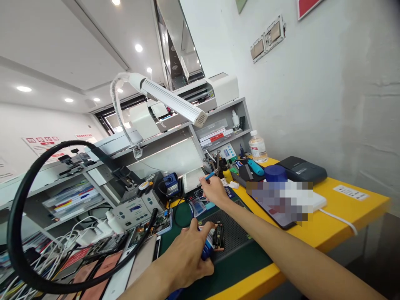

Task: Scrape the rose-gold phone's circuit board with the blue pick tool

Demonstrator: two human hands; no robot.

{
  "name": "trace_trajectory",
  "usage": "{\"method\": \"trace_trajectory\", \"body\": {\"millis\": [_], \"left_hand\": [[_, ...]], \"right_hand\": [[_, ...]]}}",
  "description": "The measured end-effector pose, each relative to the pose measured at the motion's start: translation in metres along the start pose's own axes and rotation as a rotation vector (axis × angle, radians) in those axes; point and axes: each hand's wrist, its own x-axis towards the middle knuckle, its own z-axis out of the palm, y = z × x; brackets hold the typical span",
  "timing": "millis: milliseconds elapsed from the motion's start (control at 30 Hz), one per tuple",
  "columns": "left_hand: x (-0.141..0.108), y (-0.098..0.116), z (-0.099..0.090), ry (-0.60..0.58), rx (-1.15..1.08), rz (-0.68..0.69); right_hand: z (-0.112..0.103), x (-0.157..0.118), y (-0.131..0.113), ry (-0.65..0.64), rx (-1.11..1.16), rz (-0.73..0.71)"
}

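Note:
My left hand (190,252) is closed over a blue and white object (206,248), mostly hidden under the palm and fingers. Right beside its fingertips lies an opened phone part (219,236) with dark inner components, on a black perforated mat (234,225). Farther back, my right hand (215,190) pinches a slim blue pen-like tool (210,175), whose exact kind I cannot make out. That hand is close to a cluster of upright tools (217,160) and a yellow bottle (227,175).
A black hose (15,216) loops across the left side, above several phones and panels (108,271). A lamp (175,100) hangs overhead. At right on the yellow table (343,216) are a large phone (271,210), a blue tub (275,173), a black box (301,168) and a clear bottle (258,148).

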Motion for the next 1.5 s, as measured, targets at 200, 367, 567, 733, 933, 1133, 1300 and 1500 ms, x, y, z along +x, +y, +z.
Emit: {"method": "trace_trajectory", "body": {"millis": [200,367,567,733,933,1133,1300,1500], "left_hand": [[0.002,0.001,0.000,0.011,0.033,-0.034],[0.000,-0.001,-0.002,0.011,0.049,-0.015],[0.000,-0.003,-0.003,0.017,0.076,-0.011],[0.002,-0.002,-0.004,0.020,0.089,0.006],[0.005,0.001,-0.008,0.032,0.107,0.005],[0.010,-0.002,-0.004,0.052,0.116,-0.007],[0.015,-0.001,-0.001,0.075,0.103,-0.030],[0.013,-0.008,-0.001,0.127,0.048,-0.046]], "right_hand": [[0.001,0.001,0.000,0.006,-0.009,-0.009],[0.002,0.002,0.000,0.014,-0.012,0.001],[0.003,0.003,0.002,0.011,-0.003,0.007],[0.002,0.001,0.001,-0.007,0.000,0.006],[0.004,0.003,0.003,0.001,0.001,0.012],[0.005,0.006,0.006,0.007,0.015,0.007],[0.004,0.005,0.005,0.002,0.024,0.004],[0.005,0.006,0.007,0.006,0.026,0.013]]}}
